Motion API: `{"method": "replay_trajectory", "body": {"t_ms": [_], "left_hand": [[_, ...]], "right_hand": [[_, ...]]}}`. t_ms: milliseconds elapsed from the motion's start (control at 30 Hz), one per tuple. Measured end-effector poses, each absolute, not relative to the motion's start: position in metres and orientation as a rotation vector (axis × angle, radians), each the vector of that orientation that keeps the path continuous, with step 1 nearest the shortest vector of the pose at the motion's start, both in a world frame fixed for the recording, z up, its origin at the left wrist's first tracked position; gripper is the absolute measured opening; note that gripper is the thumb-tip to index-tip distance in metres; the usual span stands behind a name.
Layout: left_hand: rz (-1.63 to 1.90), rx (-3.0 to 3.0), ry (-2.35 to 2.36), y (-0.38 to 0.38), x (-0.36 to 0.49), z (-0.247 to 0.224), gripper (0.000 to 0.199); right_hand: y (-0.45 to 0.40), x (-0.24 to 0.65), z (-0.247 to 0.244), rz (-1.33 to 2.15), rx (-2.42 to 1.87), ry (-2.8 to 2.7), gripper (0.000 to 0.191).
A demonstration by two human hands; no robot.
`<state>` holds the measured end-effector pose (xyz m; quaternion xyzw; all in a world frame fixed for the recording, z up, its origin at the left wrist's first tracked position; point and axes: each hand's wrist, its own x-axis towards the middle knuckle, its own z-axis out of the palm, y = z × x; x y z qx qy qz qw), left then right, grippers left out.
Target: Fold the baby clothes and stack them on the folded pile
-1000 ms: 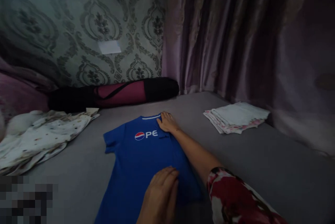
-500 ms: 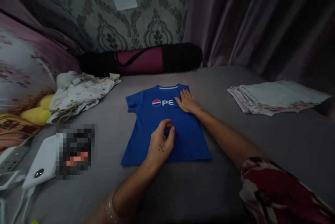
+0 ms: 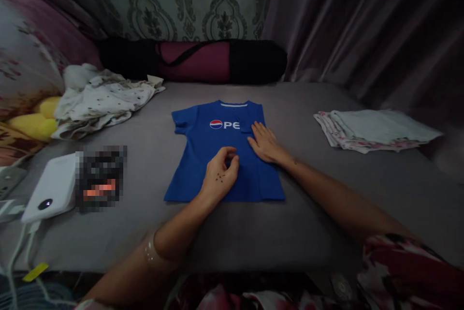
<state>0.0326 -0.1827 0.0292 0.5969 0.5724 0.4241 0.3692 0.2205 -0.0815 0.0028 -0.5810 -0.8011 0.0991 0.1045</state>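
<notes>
The fingers (image 3: 258, 131) of the right hand (image 3: 267, 146) are extended, released and laid flat on the folded-in side panel of the blue T-shirt (image 3: 203, 165). The fingers of the left hand (image 3: 219, 172) are loosely curled and released, with a gap between thumb and index finger. This hand is positioned over the lower front of the shirt; whether it touches the fabric cannot be determined. A transparent bracelet (image 3: 151, 248) encircles the left forearm.

The T-shirt lies face up on the grey surface (image 3: 290, 237), collar away from the person. The sleeve at image left is extended. The side at image right is folded inward, and its sleeve ends beside the printed letters "PE" (image 3: 231, 125). A round logo (image 3: 216, 124) precedes the letters.

Right of the shirt, well apart, is a stack of folded cloths (image 3: 380, 126). To the left are a white device (image 3: 52, 184) with attached cables (image 3: 16, 252), a spotted cloth (image 3: 105, 99) and a yellow plush item (image 3: 34, 124). A black and magenta bag (image 3: 203, 61) lies along the patterned wall (image 3: 195, 5), beside a curtain (image 3: 326, 24).
</notes>
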Motion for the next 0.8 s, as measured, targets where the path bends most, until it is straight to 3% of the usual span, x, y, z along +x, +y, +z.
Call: {"method": "replay_trajectory", "body": {"t_ms": [300,500,800], "left_hand": [[1.080,1.489,1.531,-0.176,0.028,0.027,0.022],[1.003,1.496,1.528,-0.178,0.031,0.031,0.023],[0.807,1.755,1.722,-0.170,0.001,0.054,0.022]], "right_hand": [[-0.111,0.214,0.010,0.157,-1.713,-2.372,0.069],[-0.170,0.209,0.010,0.256,-1.532,-2.503,0.068],[-0.192,0.208,0.021,0.314,-1.446,-2.494,0.060]]}}
